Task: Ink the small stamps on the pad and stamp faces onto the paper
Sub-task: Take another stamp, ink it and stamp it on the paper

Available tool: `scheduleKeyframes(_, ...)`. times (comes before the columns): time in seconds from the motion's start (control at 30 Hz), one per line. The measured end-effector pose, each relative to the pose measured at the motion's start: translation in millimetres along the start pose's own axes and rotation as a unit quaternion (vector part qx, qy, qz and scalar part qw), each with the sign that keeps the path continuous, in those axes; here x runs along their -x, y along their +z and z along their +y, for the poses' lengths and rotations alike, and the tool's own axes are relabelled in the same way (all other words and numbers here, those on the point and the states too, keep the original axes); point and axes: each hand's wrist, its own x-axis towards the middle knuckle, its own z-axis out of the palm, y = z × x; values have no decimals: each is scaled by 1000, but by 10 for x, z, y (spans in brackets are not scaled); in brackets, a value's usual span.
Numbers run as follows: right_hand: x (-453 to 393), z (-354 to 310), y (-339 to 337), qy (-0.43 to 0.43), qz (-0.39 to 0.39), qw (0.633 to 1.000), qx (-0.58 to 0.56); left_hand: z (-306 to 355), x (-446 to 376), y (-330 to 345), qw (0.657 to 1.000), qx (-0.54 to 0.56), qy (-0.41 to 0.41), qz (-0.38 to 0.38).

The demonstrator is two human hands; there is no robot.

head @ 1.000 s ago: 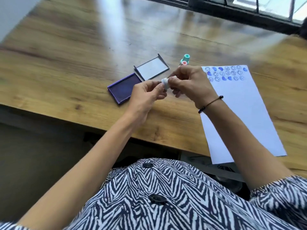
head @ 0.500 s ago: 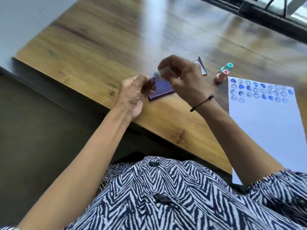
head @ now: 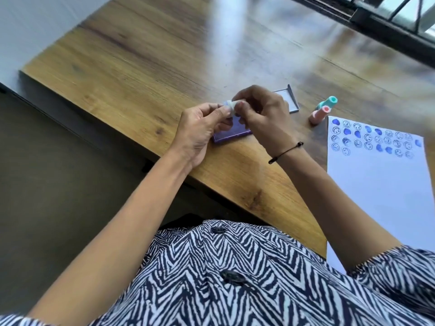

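Observation:
A small white stamp [head: 229,105] is pinched between the fingertips of my left hand [head: 200,131] and my right hand [head: 261,116], just above the purple ink pad [head: 231,137]. Most of the pad is hidden under my hands. The pad's open lid [head: 292,102] lies behind my right hand. A teal stamp [head: 328,103] and a pink stamp [head: 319,114] lie side by side to the right. The white paper [head: 381,189] lies at the right, with rows of blue faces and blots [head: 372,140] along its top.
The wooden table [head: 146,67] has its near edge running diagonally under my forearms, and its left corner is at the far left. A dark window frame [head: 367,17] runs along the back right. My striped shirt fills the bottom of the view.
The camera has swung left and down, so everything sits further right in view. Both hands have stayed together on the white stamp, now over the ink pad.

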Motion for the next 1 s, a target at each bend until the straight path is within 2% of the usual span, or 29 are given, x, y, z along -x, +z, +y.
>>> scheduleKeyframes(0.27,-1,90,-27,-127,28,991,35,10,-18,-184,996,72,-51,23)
scheduleKeyframes(0.47,-146,121,60,-158,-96,952,245,-70,43,-327,999,10,-20,36)
scheduleKeyframes(0.63,-145,79,215,-182,-127,905,362,-115,33,-324,999,-11,-7,33)
scheduleKeyframes(0.83,-253,56,178,-162,-165,913,337,-149,12,-351,1000,-16,0,19)
scheduleKeyframes(1.0,-258,77,178,-123,-158,941,274,-210,-10,-369,999,-24,22,18)
